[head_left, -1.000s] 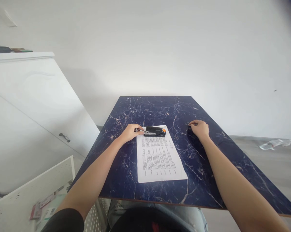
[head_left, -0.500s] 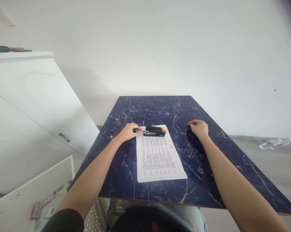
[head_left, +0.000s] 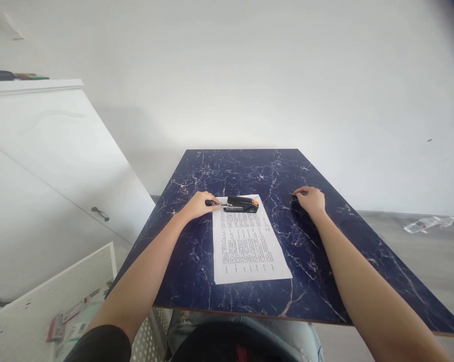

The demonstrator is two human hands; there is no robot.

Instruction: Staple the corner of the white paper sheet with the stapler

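Right now the left hand (head_left: 197, 205) sits at the top left corner of the printed sheet (head_left: 247, 242), its fingertips pressed together around the near end of the black stapler (head_left: 239, 203) (the one with the orange tab at its far end). That stapler lies crosswise over the sheet's top edge, its mouth end toward the left hand, touching the paper. The right hand (head_left: 310, 199) rests on the dark marble table (head_left: 325, 261), well apart from the sheet, fingers curled loosely with the fingertips on the bare tabletop; it holds nothing that I can see.

As I judge it, the work in hand is lining the stapler up on the corner of the paper, with the press itself not yet made. A clean press would call for the corner to sit fully inside the stapler's mouth and for steady downward force on its top, while the sheet stays flat; whether the paper is already between the stapler's arms is too small to tell.

As for containers, none stands on the table. Off to the left is a white cabinet (head_left: 42, 161) with its door closed, so its contents are hidden, and a few dark items lie on its top. A crumpled clear bottle (head_left: 427, 224) lies on the floor at right.
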